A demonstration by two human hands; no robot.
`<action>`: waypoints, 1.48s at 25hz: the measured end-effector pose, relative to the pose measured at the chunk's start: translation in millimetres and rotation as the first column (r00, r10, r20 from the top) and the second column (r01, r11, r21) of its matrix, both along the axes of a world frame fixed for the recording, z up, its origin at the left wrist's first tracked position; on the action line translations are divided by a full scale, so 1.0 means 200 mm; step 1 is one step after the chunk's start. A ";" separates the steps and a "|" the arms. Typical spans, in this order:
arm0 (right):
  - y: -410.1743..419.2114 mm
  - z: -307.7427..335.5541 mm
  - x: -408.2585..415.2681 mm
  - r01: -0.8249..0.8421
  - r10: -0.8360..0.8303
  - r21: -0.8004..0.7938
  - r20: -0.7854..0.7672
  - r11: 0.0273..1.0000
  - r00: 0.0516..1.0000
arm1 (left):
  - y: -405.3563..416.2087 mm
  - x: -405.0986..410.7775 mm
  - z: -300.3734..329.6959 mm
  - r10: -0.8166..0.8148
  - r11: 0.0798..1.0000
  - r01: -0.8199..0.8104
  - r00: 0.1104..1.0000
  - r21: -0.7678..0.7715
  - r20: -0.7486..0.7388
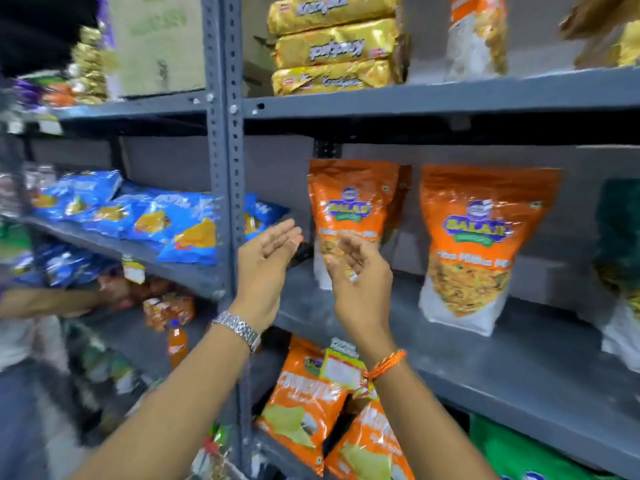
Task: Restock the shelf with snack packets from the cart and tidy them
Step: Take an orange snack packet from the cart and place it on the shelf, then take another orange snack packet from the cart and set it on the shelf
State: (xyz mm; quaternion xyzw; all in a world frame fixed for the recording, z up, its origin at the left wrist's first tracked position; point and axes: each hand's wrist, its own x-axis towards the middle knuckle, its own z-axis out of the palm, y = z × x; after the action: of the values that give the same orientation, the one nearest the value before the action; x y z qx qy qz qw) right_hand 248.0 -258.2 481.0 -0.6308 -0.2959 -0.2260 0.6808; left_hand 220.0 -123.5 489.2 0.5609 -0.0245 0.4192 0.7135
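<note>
Two orange Balaji snack packets stand upright on the grey middle shelf: one just behind my hands, the other further right. My left hand, with a metal watch on the wrist, is raised palm inward, fingers apart and empty, left of the nearer packet. My right hand, with an orange thread on the wrist, is open in front of that packet's lower part and holds nothing. The cart is out of view.
Gold packets are stacked on the top shelf. Blue chip packets lie on the left bay's shelf. Orange chip packets stand on the shelf below. A grey upright post divides the bays. Another person's arm reaches in at left.
</note>
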 end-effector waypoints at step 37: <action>1.53 -2.89 -1.00 -0.165 0.223 -0.469 -0.664 -0.868 0.714 | 1.02 -1.78 -3.17 0.452 0.876 0.321 -0.288 0.359 -0.844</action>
State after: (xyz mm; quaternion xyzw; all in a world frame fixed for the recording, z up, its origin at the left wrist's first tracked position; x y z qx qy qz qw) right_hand 48.9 48.6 -96.5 -0.6519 -0.5265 0.4520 -0.3057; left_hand -136.3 81.2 -145.7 0.8152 0.4900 -0.1835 0.2484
